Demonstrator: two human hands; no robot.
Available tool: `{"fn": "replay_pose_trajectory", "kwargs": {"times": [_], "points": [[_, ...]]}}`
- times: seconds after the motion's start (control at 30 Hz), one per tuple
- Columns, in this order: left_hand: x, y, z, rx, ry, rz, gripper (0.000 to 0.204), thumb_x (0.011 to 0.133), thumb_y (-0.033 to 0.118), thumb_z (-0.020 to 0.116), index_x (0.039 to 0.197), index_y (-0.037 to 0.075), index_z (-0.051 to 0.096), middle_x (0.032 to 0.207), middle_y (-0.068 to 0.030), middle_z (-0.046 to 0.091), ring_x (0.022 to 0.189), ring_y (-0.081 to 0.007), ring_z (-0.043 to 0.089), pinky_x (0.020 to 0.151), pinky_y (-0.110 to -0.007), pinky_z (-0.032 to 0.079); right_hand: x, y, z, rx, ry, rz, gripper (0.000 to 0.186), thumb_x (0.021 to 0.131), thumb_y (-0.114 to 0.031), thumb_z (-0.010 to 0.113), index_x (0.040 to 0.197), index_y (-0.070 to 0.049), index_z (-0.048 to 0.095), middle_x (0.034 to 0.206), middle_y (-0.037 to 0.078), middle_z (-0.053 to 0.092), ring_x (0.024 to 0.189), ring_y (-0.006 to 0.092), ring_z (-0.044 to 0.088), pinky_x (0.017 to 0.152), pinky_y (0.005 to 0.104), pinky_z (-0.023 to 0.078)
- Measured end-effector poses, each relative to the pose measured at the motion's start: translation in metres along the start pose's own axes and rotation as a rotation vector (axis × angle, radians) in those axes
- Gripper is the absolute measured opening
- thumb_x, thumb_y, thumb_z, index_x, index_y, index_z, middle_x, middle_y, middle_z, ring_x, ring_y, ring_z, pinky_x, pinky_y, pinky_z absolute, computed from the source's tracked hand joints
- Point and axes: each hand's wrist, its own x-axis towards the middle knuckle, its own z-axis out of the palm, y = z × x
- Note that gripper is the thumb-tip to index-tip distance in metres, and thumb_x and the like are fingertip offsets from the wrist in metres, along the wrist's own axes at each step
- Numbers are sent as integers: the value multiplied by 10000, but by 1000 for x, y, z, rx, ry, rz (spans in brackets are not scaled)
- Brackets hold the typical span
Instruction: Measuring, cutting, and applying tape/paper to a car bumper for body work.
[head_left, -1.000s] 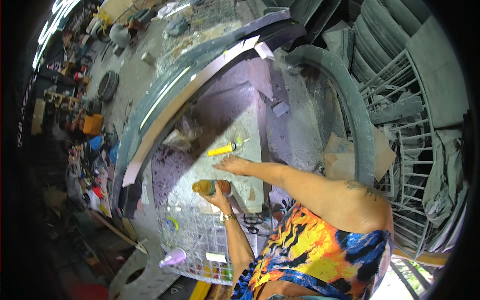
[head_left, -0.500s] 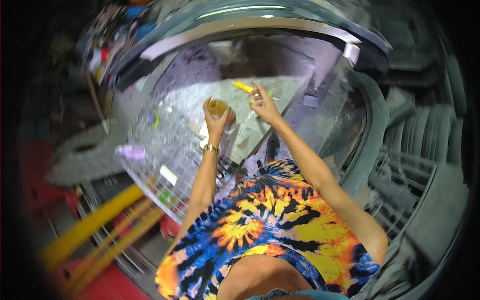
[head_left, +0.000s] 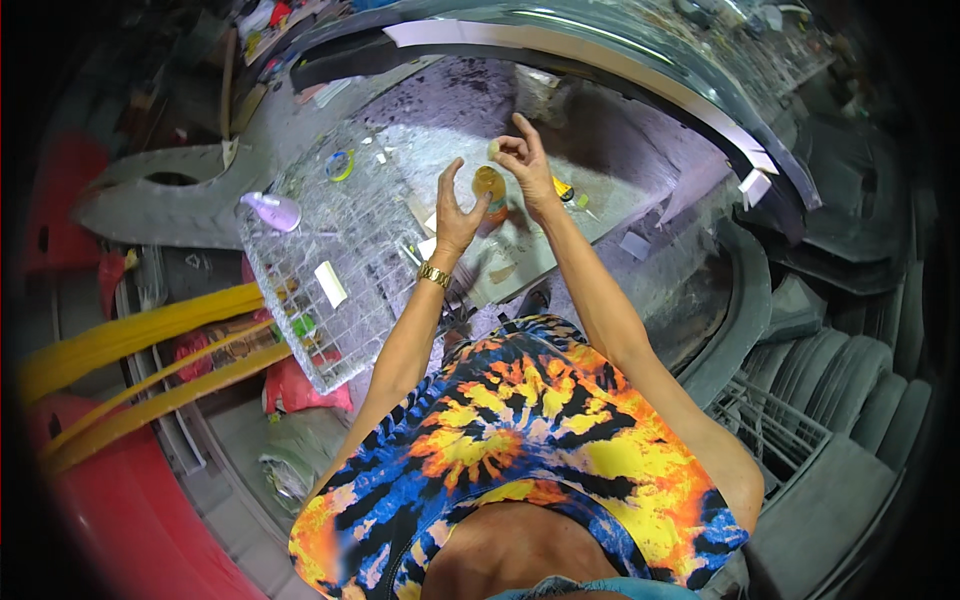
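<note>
A round amber-topped jar (head_left: 489, 182), with orange-red lower down, stands over a pale board (head_left: 515, 255). My left hand (head_left: 460, 215), with a gold watch on its wrist, is beside the jar. Its fingers and thumb are spread; the thumb tip is at the jar's side, and I cannot tell if it touches. Above and right of the jar, my right hand (head_left: 530, 170) pinches a small pale yellow-green piece (head_left: 494, 150) between thumb and forefinger, other fingers raised. A yellow-handled tool (head_left: 563, 188) with a thin tip lies on the board, right of my right wrist.
A lilac bottle (head_left: 272, 212), a white block (head_left: 330, 285) and a yellow-green ring (head_left: 340, 165) lie on the dusty mesh-topped table (head_left: 375, 280) at left. A long curved bumper (head_left: 600, 45) arches across the far side. Yellow bars (head_left: 140, 320) jut in from the left; stacked dark panels (head_left: 840, 380) stand right.
The view has swung, shifting the scene. My left fingers no longer frame the jar. The yellow tool, formerly at my right fingers, lies beside that wrist; the right hand now pinches a small piece.
</note>
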Motion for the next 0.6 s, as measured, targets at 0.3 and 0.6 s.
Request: {"fn": "replay_pose_trajectory", "kwargs": {"times": [0.3,0.6], "points": [[-98,37,-15,-96,-149,-144,519,831,148,696,1298,41,496,1158,-107,608,1064,-200,590,898,-327,477,-53,64,-121,-484,304,142,719,866,-195,689,1444,-29,294,902,69,603,794,113,571,704,256,478],[-203,38,-76,-94,-186,-475,163,878,143,668,881,-19,651,828,-51,646,726,-86,558,652,-261,463,-61,111,-115,-1154,66,-179,627,809,-36,587,1394,28,368,1149,268,566,1061,402,553,931,441,432]]}}
